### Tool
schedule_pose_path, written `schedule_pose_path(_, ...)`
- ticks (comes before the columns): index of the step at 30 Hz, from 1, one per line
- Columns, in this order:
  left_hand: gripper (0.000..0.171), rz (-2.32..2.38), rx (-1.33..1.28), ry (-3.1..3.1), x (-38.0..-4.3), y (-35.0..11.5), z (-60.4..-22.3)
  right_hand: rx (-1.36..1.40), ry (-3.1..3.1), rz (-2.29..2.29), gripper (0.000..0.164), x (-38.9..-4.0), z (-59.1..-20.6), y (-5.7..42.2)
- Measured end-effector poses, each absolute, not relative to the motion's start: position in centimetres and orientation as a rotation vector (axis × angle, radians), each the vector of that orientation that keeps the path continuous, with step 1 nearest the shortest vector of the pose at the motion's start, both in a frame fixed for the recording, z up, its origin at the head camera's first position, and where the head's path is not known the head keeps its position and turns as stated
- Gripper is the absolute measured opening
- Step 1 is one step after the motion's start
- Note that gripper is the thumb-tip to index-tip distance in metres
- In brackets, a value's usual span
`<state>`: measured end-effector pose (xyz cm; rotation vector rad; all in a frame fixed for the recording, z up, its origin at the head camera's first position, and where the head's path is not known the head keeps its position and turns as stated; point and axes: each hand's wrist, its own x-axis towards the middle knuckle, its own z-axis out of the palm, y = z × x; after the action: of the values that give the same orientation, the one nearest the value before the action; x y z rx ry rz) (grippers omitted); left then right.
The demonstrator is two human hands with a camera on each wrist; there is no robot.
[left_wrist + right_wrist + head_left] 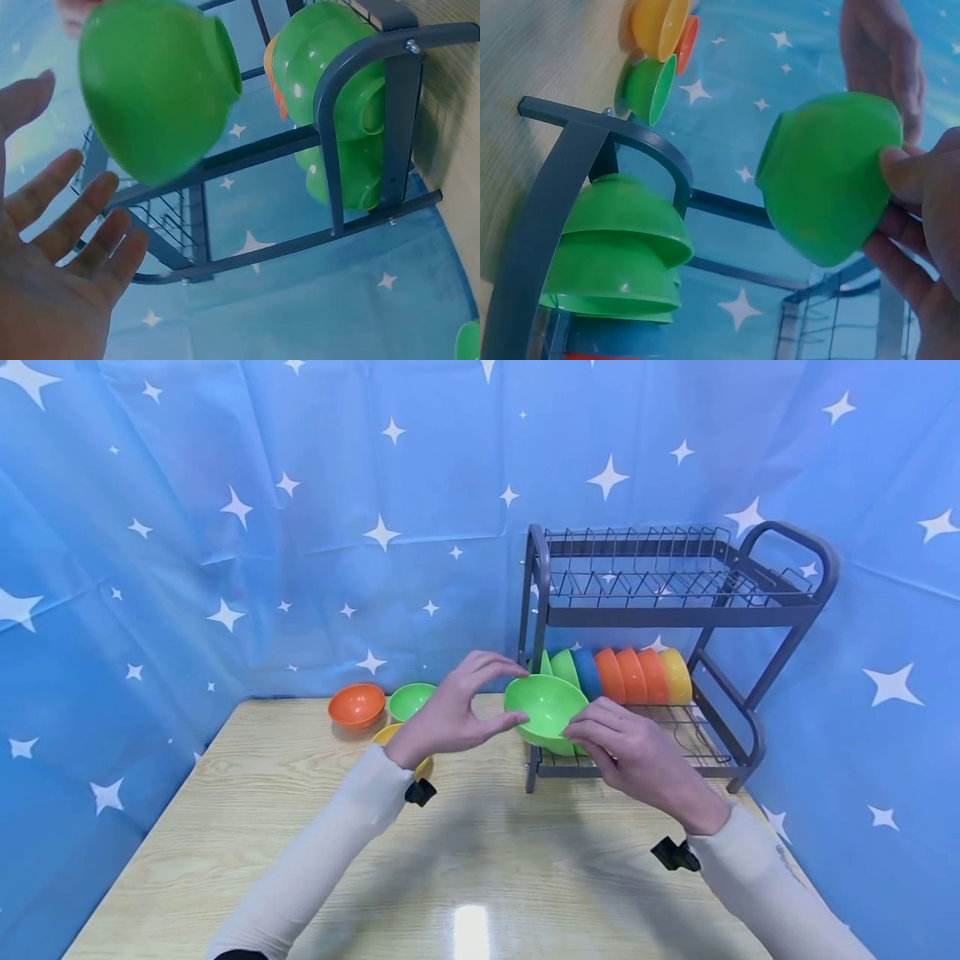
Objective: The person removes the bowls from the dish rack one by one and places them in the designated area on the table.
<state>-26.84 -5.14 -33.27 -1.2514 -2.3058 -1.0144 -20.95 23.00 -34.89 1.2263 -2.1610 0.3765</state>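
Far left, backed by blue star-patterned cloth (180,568): pale wood-grain table (187,835). Toward its back edge, an orange bowl (357,705), then, close by, a yellow bowl (384,733), partly hidden by a wrist, and a small green bowl (409,700). Next, the left hand (461,706), thumb and fingers parted wide beside the lifted green bowl (546,703); touch there impossible to tell. Lifted green bowl itself in midair, tilted, hollow showing in the head view, before the left end of the rack. On its right side, the right hand (637,758), pinching the rim between thumb and fingers. Rightmost, a dark two-tier rack (678,616); along its lower tier, left to right, upended green bowls (564,667), blue (586,672), three orange bowls (632,675), yellow (678,677).
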Motion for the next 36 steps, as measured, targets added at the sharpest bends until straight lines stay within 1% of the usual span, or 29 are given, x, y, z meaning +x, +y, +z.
schedule_pose_path(5, 0.047, -0.908, -1.410, -2.250, -25.1, -5.6, -33.3, 1.286, -2.154, 0.349, 0.025, -21.0, -34.8, 22.2)
schedule_pose_path(11, 0.040, -0.728, -1.489, -2.264, -23.8, -5.9, -33.7, 1.336, -2.135, 0.327, 0.012, -20.9, -34.9, 21.4)
schedule_pose_path(14, 0.031, -0.634, -1.496, -2.264, -23.4, -6.2, -33.9, 1.348, -2.119, 0.300, 0.013, -20.9, -34.9, 21.1)
schedule_pose_path(18, 0.018, -0.620, -1.513, -2.249, -23.2, -6.5, -34.1, 1.357, -2.103, 0.282, 0.026, -20.8, -34.9, 20.8)
schedule_pose_path(19, 0.018, -0.629, -1.521, -2.242, -23.1, -6.5, -34.1, 1.358, -2.105, 0.280, 0.026, -20.8, -34.8, 20.7)
schedule_pose_path(36, 0.018, -0.614, -1.519, -2.164, -23.2, -7.2, -34.4, 1.340, -2.132, 0.371, 0.020, -21.1, -35.0, 20.0)
